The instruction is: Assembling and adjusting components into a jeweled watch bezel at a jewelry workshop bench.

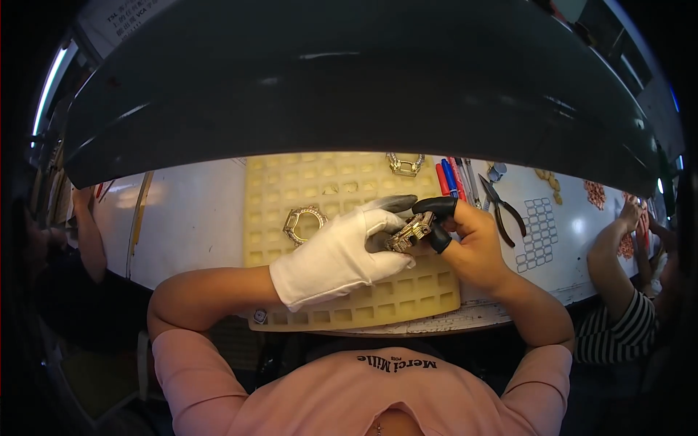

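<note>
My left hand [342,251] wears a white glove with grey fingertips and grips a small gold-coloured metal piece [408,232] over a pale yellow tray [378,301] of square compartments. My right hand [465,240], bare but with black finger cots on thumb and forefinger, pinches the same piece from the right. Both hands meet just above the tray's right half. A gold ring-shaped metal part [302,220] lies in the tray to the left of my left hand. Another chain-like metal part [406,164] lies at the tray's far edge.
Red and blue pens [449,178] and black-handled pliers [502,207] lie right of the tray, beside a sheet printed with a grid [539,232]. Another person's arm in a striped sleeve [618,291] works at the right; a third person's arm [87,232] is at the left. A dark visor covers the top.
</note>
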{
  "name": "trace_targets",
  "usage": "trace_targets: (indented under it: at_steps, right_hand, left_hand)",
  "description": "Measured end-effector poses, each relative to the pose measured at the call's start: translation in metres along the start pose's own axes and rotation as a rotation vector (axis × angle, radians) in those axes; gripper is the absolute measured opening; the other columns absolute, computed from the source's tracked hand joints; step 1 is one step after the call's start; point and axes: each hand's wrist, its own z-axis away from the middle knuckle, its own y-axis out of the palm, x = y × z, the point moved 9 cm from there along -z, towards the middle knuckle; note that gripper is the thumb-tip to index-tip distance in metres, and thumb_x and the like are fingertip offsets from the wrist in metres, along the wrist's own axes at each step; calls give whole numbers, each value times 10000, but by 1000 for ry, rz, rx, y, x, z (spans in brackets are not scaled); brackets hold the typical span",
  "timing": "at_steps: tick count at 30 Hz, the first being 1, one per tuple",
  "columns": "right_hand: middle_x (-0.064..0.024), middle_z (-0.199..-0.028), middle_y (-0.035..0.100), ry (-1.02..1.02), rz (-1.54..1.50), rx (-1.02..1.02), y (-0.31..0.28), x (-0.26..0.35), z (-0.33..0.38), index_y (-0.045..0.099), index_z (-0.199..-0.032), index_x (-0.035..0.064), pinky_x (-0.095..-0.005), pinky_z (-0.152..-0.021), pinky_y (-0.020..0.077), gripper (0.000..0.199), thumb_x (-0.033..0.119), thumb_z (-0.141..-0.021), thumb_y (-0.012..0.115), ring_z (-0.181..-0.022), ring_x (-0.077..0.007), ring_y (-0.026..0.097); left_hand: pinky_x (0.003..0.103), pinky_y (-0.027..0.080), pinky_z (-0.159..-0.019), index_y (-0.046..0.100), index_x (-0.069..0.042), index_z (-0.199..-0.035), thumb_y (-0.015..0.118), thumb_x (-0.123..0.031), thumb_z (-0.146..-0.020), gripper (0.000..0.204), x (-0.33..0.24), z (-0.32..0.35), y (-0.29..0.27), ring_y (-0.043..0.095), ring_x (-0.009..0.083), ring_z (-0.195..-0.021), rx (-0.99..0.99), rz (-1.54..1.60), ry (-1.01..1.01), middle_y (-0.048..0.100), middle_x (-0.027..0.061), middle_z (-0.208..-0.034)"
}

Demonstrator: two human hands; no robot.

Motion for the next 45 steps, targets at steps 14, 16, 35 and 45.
trace_targets:
  at_steps: [14, 16, 35, 45]
  right_hand:
    - [-94, -757, 540, -467, 522, -58, -5, 51, 7, 647, -932, -20, -281, -503, 410, 243, 20, -695, 680, -582, -187, 517]
    - [-91, -759, 551, -466, 559, -50, -5, 49, 7, 646, -955, -36, -254, -512, 406, 251, -18, -705, 663, -590, -160, 514]
    - [-86, -657, 501, -710, 656, -184, -3, 80, 17, 617, -740, -24, -315, -426, 383, 212, 25, -584, 752, -523, -213, 511]
    - [-102, -707, 564, -682, 775, -157, 1, 74, 14, 573, -686, 11, -319, -490, 428, 162, 62, -605, 704, -543, -229, 543]
  left_hand:
    - [289, 442, -813, 563, 19, -1116, 626, -199, -845, 353, -5, 0, -1, 541, 166, -931, -9, -36, 35, 538, 125, -1163]
    - [277, 445, -806, 552, 14, -1152, 627, -191, -845, 377, -3, 0, -2, 535, 142, -918, -18, -30, 3, 519, 112, -1225]
    - [259, 434, -843, 536, -23, -1179, 628, -97, -854, 346, -1, -3, -1, 528, 112, -963, -56, 55, 200, 577, 54, -1078]
    - [221, 429, -631, 570, -36, -1131, 649, -170, -848, 323, -4, -2, -4, 495, 60, -744, -62, -32, 44, 566, 6, -917]
